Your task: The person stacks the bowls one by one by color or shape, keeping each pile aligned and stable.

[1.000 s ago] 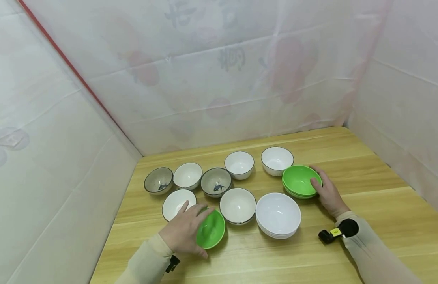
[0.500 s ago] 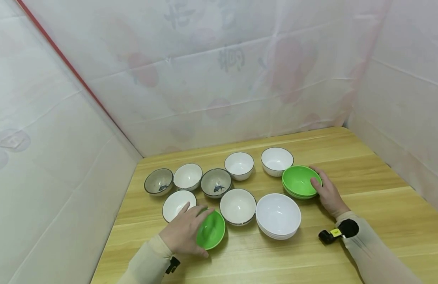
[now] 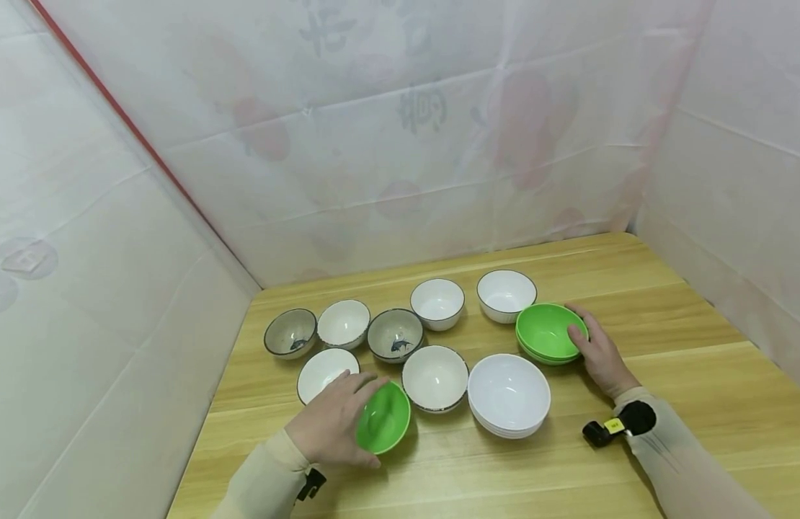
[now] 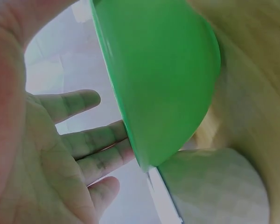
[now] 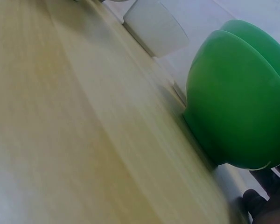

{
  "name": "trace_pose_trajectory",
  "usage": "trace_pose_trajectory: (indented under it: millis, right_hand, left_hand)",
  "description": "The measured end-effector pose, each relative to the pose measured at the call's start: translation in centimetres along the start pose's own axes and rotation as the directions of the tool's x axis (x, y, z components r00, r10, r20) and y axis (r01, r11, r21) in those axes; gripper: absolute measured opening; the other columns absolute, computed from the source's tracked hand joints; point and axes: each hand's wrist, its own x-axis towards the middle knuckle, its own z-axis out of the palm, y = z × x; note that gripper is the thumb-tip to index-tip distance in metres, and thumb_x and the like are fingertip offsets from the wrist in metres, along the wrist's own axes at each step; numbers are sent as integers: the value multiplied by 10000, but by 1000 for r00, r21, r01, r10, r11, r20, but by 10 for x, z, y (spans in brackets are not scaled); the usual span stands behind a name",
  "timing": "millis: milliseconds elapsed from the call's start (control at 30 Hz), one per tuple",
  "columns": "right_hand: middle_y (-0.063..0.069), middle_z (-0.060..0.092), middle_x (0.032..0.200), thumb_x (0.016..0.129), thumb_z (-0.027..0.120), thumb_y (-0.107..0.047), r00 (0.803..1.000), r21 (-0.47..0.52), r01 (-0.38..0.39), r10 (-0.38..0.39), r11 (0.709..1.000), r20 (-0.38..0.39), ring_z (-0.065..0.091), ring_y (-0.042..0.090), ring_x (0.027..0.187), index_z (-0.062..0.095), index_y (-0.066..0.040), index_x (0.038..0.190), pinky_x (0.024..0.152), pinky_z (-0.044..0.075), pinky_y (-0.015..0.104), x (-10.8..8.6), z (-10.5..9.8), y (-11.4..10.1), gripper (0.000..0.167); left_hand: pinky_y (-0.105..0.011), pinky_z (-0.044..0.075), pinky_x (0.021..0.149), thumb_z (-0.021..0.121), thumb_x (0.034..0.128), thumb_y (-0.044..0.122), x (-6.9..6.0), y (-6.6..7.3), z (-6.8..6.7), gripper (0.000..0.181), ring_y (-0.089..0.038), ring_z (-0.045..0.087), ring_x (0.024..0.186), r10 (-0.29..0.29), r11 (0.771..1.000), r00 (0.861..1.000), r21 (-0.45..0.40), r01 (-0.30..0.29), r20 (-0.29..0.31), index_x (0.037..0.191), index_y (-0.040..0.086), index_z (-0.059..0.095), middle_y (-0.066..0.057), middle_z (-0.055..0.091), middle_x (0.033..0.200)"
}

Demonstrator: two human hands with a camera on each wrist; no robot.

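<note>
At the front left, my left hand [image 3: 335,422] holds a single green bowl [image 3: 388,424] across its rim, thumb at the near side and fingers at the far side. Several fingertips pass behind the rim of this bowl [image 4: 158,79] in the left wrist view; the thumb's tip is out of that frame. On the right, my right hand [image 3: 604,355] grips a stack of green bowls [image 3: 546,331], thumb over the rim and fingers behind the outer wall. Two nested rims of the stack [image 5: 233,98] show in the right wrist view, where most of that hand is cut off.
A stack of white bowls [image 3: 509,393] stands between the hands. Cream bowls [image 3: 435,378], grey bowls with a fish drawing [image 3: 396,335] and white bowls with dark rims [image 3: 506,295] stand close together on the wooden table [image 3: 685,346]. Fabric-covered walls [image 3: 400,158] enclose it.
My left hand and the green bowl under it have shifted very slightly to the left. My right hand and its stack stay where they were.
</note>
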Motion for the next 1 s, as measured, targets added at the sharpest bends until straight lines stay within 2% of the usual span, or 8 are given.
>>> trace_pose_trajectory:
  millis: [133, 233, 333, 433, 633, 800, 1000]
  right_hand:
    - [278, 331, 1445, 1049, 368, -192, 1000, -7, 3, -3, 1000, 1, 297, -79, 1249, 265, 32, 1474, 964, 228, 24, 0, 0, -1, 491]
    - [268, 337, 1448, 1048, 373, -186, 1000, -14, 9, -9, 1000, 1, 295, -75, 1255, 276, 22, 1473, 964, 226, 26, -1, 0, -1, 484]
    - [261, 340, 1453, 1048, 370, -184, 1000, -21, 11, -11, 1000, 3, 292, -71, 1261, 281, 13, 1476, 966, 224, 28, -2, 1, -2, 479]
    - [258, 338, 1457, 1050, 363, -189, 1000, -27, 12, -12, 1000, 6, 285, -73, 1266, 282, 8, 1478, 967, 217, 28, -2, 0, -3, 478]
    - [263, 351, 1448, 1051, 355, -187, 1000, -27, 20, -19, 999, 8, 291, -66, 1269, 294, 16, 1472, 974, 212, 35, -2, -1, -4, 471]
    - [263, 356, 1447, 1050, 352, -175, 999, -25, 31, -31, 999, 7, 291, -60, 1278, 305, 13, 1470, 983, 210, 41, -2, -1, -4, 463]
    - [256, 353, 1456, 1049, 348, -155, 999, -2, 32, -32, 999, 18, 289, -24, 1302, 300, -10, 1481, 991, 209, 48, -2, -1, -5, 459]
  left_hand:
    - [-502, 314, 1084, 879, 447, 616, 1, 1, -6, 1230, -260, 485, 1236, -2, 1000, 1000, -19, 2, -19, 1449, 102, 384, -96, 485, 1375]
    - [-463, 391, 1036, 875, 451, 620, 2, 2, -11, 1234, -236, 490, 1207, -7, 1000, 999, -27, 6, -39, 1456, 106, 376, -84, 487, 1374]
    - [-414, 445, 982, 868, 460, 629, 6, 3, -19, 1229, -209, 496, 1175, -6, 999, 997, -35, 3, -74, 1462, 116, 373, -82, 502, 1358]
    - [-398, 450, 982, 844, 485, 659, 11, 4, -27, 1218, -220, 498, 1188, 15, 1000, 994, -21, -17, -108, 1461, 107, 368, -104, 500, 1355]
    - [-369, 473, 955, 801, 519, 713, 27, 9, -43, 1224, -204, 485, 1218, 34, 999, 992, 13, -32, -126, 1486, 133, 326, -84, 484, 1359]
    - [-356, 489, 929, 823, 523, 676, 43, 15, -56, 1207, -172, 473, 1216, 46, 999, 990, -12, -48, -133, 1486, 152, 318, -55, 463, 1373]
    - [-338, 451, 984, 825, 540, 662, 63, 22, -65, 1196, -166, 439, 1256, 93, 993, 985, -53, -102, -145, 1480, 121, 320, -42, 432, 1403]
